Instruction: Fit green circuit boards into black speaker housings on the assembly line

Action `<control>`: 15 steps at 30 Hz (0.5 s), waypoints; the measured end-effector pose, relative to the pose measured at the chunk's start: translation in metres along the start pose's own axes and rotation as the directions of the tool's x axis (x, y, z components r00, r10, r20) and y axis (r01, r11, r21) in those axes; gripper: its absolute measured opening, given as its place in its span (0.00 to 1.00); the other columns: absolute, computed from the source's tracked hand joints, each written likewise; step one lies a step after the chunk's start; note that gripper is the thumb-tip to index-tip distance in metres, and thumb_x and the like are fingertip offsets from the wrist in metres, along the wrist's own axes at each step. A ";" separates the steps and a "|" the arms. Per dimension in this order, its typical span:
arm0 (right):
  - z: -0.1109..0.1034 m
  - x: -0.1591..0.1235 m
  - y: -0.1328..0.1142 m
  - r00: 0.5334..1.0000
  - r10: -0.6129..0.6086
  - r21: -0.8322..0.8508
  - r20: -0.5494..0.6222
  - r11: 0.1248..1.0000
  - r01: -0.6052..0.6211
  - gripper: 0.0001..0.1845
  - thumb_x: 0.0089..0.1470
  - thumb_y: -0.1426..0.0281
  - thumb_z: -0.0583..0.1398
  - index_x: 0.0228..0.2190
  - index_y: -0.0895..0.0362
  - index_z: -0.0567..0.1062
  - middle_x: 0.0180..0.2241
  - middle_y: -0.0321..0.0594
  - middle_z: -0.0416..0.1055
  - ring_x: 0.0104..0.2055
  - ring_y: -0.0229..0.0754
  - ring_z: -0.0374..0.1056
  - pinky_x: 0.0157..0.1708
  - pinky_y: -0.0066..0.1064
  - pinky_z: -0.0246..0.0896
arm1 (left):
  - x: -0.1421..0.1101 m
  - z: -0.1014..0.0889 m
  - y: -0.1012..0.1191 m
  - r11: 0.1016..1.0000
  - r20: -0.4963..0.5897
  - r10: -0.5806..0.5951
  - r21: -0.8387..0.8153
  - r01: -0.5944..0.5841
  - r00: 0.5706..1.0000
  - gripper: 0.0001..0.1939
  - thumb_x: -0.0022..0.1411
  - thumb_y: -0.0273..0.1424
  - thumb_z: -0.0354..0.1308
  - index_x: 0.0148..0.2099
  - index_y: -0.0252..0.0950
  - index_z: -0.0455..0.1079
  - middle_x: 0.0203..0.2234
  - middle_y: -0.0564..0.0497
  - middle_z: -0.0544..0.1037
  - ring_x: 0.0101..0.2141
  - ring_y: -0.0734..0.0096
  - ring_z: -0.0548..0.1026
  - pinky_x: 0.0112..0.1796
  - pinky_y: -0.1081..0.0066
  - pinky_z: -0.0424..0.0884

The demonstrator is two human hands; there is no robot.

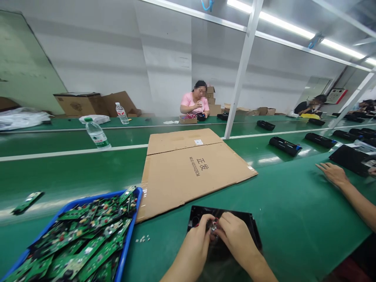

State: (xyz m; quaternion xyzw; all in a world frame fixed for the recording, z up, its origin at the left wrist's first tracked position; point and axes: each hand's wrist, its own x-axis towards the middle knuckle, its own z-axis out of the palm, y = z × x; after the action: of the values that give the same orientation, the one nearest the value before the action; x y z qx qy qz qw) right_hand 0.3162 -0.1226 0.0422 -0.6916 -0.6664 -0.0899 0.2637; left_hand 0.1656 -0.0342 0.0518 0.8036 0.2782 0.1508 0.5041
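- My left hand (198, 238) and right hand (235, 232) meet at the fingertips, both pinching one small silvery part (214, 226); a reddish wire seems to be with it.
- This part is above the black plastic casing (250, 221), which lies on the green table (296, 207), on my side of the flattened cardboard sheet (176, 180).
- To do this well, I think one hand should steady the part while the other works gently, without pulling the wire.
- Left of the sheet is the blue tray (129, 239) with circuit boards (94, 231).
- Near the sheet's closest corner lie small white pieces (143, 238); better they stay outside the casing.
- Right of the sheet is a co-worker's hand (334, 174).
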 end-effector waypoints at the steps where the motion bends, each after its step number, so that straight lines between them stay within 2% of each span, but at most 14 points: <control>1: -0.003 0.001 -0.001 1.000 0.028 0.020 0.014 0.999 -0.028 0.16 0.47 0.85 0.67 0.29 0.56 0.69 0.31 0.34 0.69 0.33 0.42 0.67 0.31 0.31 0.63 | 0.000 -0.001 0.001 1.000 0.014 0.004 -0.012 -0.004 1.000 0.18 0.69 0.27 0.42 0.57 0.39 0.65 0.32 0.50 0.82 0.33 0.64 0.80 0.37 0.70 0.73; 4: -0.016 0.006 -0.001 0.996 0.067 0.117 0.058 0.990 -0.074 0.23 0.45 0.88 0.67 0.40 0.57 0.71 0.40 0.39 0.72 0.42 0.46 0.69 0.39 0.37 0.71 | -0.001 -0.005 0.005 0.999 0.053 0.019 -0.051 -0.017 0.998 0.17 0.69 0.28 0.42 0.55 0.41 0.67 0.32 0.52 0.81 0.32 0.67 0.80 0.38 0.71 0.73; 6: -0.026 0.008 -0.001 0.993 0.022 0.189 0.120 0.981 -0.045 0.25 0.50 0.87 0.64 0.47 0.55 0.71 0.42 0.41 0.73 0.44 0.46 0.70 0.43 0.38 0.72 | -0.001 -0.007 0.007 0.998 0.067 0.034 -0.047 -0.031 0.997 0.17 0.70 0.28 0.42 0.55 0.41 0.67 0.30 0.52 0.81 0.32 0.67 0.80 0.38 0.72 0.73; 9: -0.035 0.010 0.001 0.978 -0.056 0.223 0.200 0.975 0.010 0.14 0.61 0.81 0.59 0.44 0.52 0.73 0.38 0.39 0.74 0.41 0.43 0.71 0.41 0.34 0.72 | -0.002 -0.008 0.007 0.999 0.064 0.028 -0.027 -0.026 0.998 0.18 0.70 0.28 0.42 0.57 0.40 0.66 0.29 0.51 0.81 0.31 0.66 0.80 0.37 0.71 0.73; 12: -0.036 0.009 0.002 0.983 -0.082 0.200 0.164 0.979 0.049 0.11 0.60 0.80 0.58 0.39 0.52 0.73 0.35 0.39 0.74 0.38 0.43 0.70 0.37 0.34 0.71 | -0.004 -0.007 0.006 1.000 0.062 0.013 0.007 -0.013 0.998 0.17 0.71 0.29 0.42 0.56 0.41 0.66 0.32 0.50 0.82 0.32 0.66 0.80 0.36 0.73 0.73; 15: -0.032 0.009 0.000 0.977 -0.095 0.184 0.189 0.981 0.059 0.11 0.60 0.81 0.56 0.37 0.53 0.72 0.34 0.38 0.72 0.37 0.42 0.68 0.37 0.34 0.69 | -0.005 -0.004 0.005 0.998 0.052 0.004 0.070 -0.007 0.999 0.17 0.71 0.29 0.43 0.55 0.43 0.68 0.33 0.51 0.82 0.33 0.67 0.80 0.36 0.75 0.72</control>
State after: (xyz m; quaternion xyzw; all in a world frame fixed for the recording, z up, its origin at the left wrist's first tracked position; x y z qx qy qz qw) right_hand 0.3247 -0.1301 0.0733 -0.6445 -0.7209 0.0284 0.2532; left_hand 0.1605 -0.0359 0.0580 0.8252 0.2678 0.1213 0.4824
